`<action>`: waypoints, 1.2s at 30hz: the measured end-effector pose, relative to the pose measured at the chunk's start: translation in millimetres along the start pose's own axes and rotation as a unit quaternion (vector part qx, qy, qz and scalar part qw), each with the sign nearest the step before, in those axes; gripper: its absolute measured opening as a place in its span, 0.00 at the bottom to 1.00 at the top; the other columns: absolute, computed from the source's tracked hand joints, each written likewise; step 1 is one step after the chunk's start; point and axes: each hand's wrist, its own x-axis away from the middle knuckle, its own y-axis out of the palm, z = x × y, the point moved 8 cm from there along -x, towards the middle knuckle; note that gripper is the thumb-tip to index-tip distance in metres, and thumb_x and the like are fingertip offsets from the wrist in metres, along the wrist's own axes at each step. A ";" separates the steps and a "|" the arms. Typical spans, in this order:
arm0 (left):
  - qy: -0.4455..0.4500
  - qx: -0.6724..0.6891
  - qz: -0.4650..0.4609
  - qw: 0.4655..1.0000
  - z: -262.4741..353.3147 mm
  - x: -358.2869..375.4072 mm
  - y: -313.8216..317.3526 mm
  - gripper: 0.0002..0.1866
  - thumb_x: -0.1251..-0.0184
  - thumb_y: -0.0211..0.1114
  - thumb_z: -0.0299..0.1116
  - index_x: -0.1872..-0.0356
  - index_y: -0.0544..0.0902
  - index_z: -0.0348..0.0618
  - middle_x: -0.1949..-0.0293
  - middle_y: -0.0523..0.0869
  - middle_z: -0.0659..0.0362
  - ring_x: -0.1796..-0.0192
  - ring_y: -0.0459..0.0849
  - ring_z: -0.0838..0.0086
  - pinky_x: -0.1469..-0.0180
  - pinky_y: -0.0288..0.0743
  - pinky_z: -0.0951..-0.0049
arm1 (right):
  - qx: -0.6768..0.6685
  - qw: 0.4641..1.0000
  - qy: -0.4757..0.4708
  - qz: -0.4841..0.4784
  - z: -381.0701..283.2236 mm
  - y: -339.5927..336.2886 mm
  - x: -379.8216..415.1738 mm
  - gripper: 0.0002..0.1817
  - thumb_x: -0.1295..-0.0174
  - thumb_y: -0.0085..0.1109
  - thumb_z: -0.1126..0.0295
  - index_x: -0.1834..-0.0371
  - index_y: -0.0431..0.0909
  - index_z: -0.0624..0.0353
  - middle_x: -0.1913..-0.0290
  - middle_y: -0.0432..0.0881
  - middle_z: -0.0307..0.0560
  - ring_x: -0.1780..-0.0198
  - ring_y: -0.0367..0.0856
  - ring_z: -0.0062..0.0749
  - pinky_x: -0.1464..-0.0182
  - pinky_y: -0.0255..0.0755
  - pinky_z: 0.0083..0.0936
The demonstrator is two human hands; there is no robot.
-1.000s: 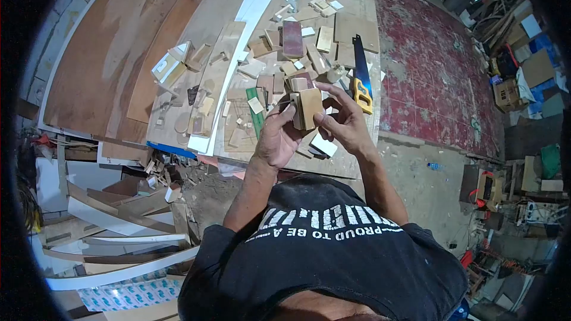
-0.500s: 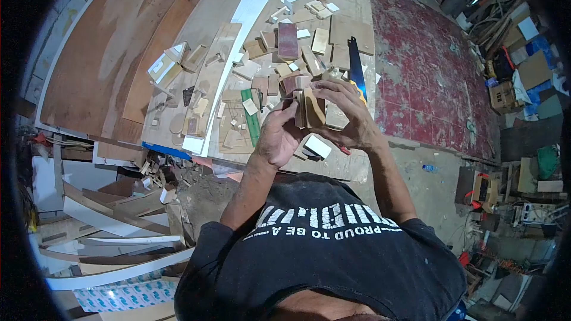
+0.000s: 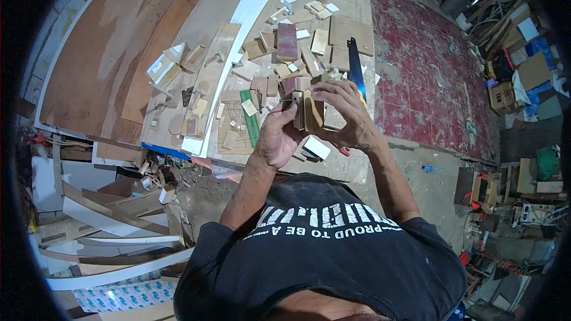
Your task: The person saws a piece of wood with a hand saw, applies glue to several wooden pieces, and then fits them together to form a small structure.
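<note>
My left hand [image 3: 278, 141] is closed around the near left side of a small assembly of wooden blocks [image 3: 300, 113], its thumb pressed along the side. A thin dark object sticks out by that thumb, too small to name. On the other side, my right hand [image 3: 352, 120] has its fingers curled over a curved wooden piece [image 3: 313, 113] that stands against the blocks. Its fingertips rest at the top edge, and the palm side is partly hidden. Just below the hands lies a white-faced block [image 3: 316, 147]. A dark red sanding block [image 3: 287, 41] sits farther back.
Many wood offcuts cover the plywood table [image 3: 351, 169]. A handsaw [image 3: 355, 68] lies to the right, and a green strip [image 3: 250, 120] to the left. Long white strips [image 3: 235, 47] run across the tabletop. Past its right edge is a worn red surface [image 3: 437, 77].
</note>
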 end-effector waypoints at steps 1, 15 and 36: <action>-0.001 0.000 0.001 1.000 -0.5 0.0 -0.2 0.17 0.24 0.54 0.36 0.39 0.72 0.43 0.46 0.81 0.57 0.45 0.82 0.70 0.43 0.79 0.64 | 0.004 1.000 0.005 -0.006 0.9 1.0 0.0 0.38 0.60 0.79 0.67 0.40 0.74 0.52 0.38 0.74 0.47 0.33 0.68 0.45 0.34 0.60 0.44; 0.004 0.030 0.031 0.999 -1.6 1.1 -13.9 0.19 0.25 0.56 0.35 0.38 0.71 0.40 0.46 0.80 0.56 0.44 0.82 0.69 0.43 0.80 0.63 | 0.007 1.000 -0.014 -0.027 3.1 14.1 -2.7 0.30 0.57 0.78 0.65 0.46 0.79 0.49 0.37 0.74 0.41 0.33 0.68 0.43 0.35 0.61 0.43; 0.384 -0.374 0.015 0.844 42.7 28.2 15.8 0.25 0.37 0.56 0.12 0.39 0.67 0.37 0.46 0.73 0.57 0.50 0.76 0.78 0.53 0.74 0.78 | -0.380 0.902 0.135 0.152 31.5 41.3 11.1 0.25 0.49 0.73 0.78 0.45 0.77 0.62 0.37 0.77 0.51 0.38 0.77 0.37 0.37 0.71 0.30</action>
